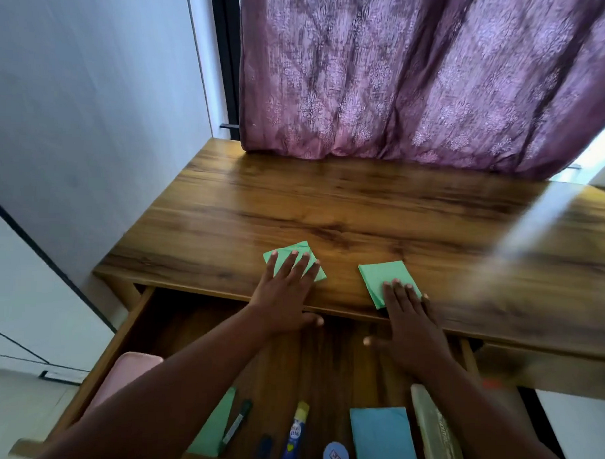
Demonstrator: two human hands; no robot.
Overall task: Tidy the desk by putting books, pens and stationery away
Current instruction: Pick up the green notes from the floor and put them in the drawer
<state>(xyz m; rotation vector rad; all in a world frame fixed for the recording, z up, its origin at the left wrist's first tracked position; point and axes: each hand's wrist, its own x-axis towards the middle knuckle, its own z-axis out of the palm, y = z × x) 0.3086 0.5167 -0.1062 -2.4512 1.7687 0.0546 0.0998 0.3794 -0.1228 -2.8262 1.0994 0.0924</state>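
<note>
Two green paper pads lie near the front edge of the wooden desk (329, 202). My left hand (285, 294) rests flat on the left green pad (295, 251), fingers spread over it. My right hand (411, 322) lies flat with its fingertips on the near end of the right green pad (383, 275). Below the desk edge the drawer (174, 328) stands pulled out. It holds a green paper (215, 425), a marker (237, 426), a glue stick (294, 435), a blue notebook (379, 438), a small round tin (336, 455) and a long pale case (438, 436).
A purple curtain (419, 79) hangs behind the desk's far edge. A white wall (93, 101) stands to the left. A pink seat (124, 381) shows under my left forearm, beside the drawer. A small dark blue item (265, 446) lies in the drawer.
</note>
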